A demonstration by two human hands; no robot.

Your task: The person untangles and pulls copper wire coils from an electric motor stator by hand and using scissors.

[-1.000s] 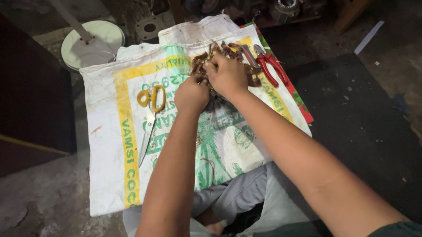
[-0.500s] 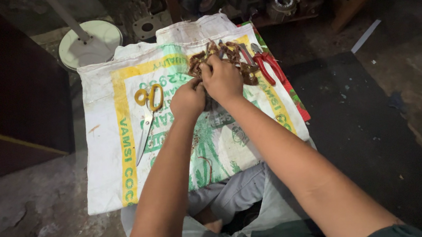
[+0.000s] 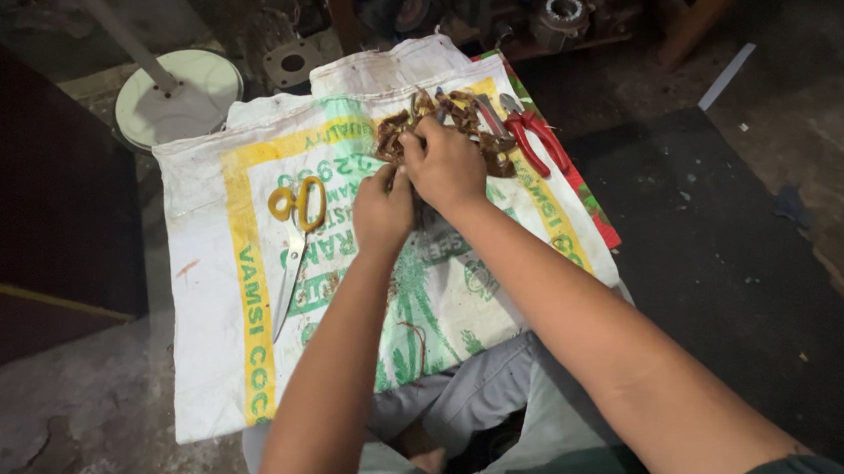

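Left hand [image 3: 383, 207], right hand [image 3: 446, 165] (fingers curled) together

I see a woven plastic sack [image 3: 245, 281], matt and printed, on a rough concrete floor [image 3: 76, 435]. The tangled wire bundle [image 3: 453, 124] looks coppery and glossy. Scissors [image 3: 294, 247] show bright metal blades and smooth yellow plastic handles; pliers [image 3: 533, 138] have red plastic grips.

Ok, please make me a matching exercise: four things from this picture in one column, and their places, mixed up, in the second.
1. yellow-handled scissors
2. red-handled pliers
3. tangled brown copper wire bundle
4. round white stand base

a. on the floor beyond the sack
b. under both hands
c. on the sack, left of the hands
d. on the sack, right of the hands

Pairs: 1-c, 2-d, 3-b, 4-a
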